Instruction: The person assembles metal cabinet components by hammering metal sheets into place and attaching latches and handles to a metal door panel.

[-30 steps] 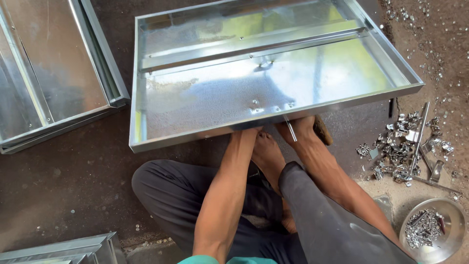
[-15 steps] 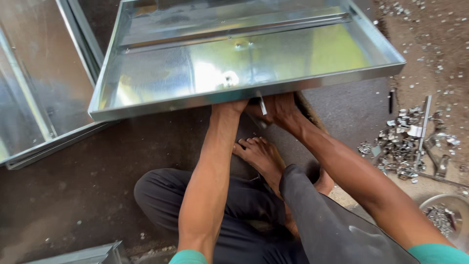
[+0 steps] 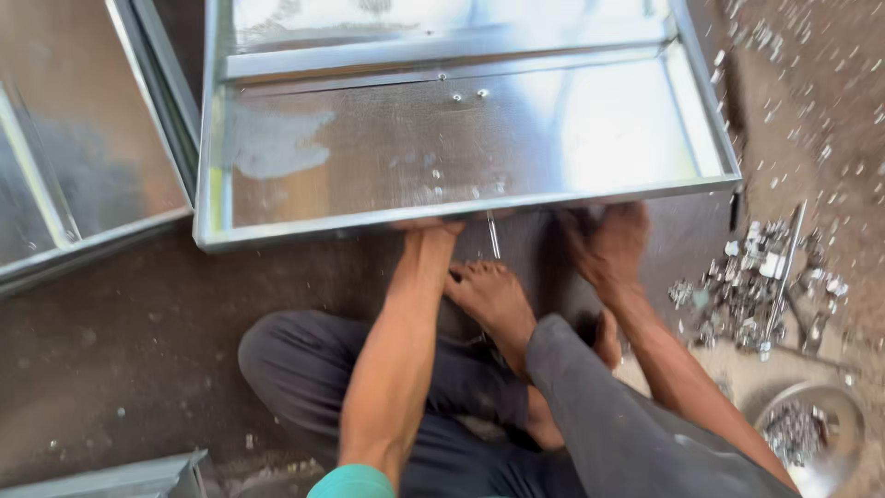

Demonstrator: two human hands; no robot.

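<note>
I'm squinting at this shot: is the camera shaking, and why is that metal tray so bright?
Head view: the whole picture is smeared by motion, worst on the metal scraps at right. Daylight glares off the tray, whitening its right half. Left hand and right hand sit in shade under its rim.

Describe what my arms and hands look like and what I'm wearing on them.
Both forearms are bare: no gloves, watch or rings show on the left hand or the right hand. A teal short sleeve edges the left upper arm. The right sleeve is out of view.
</note>
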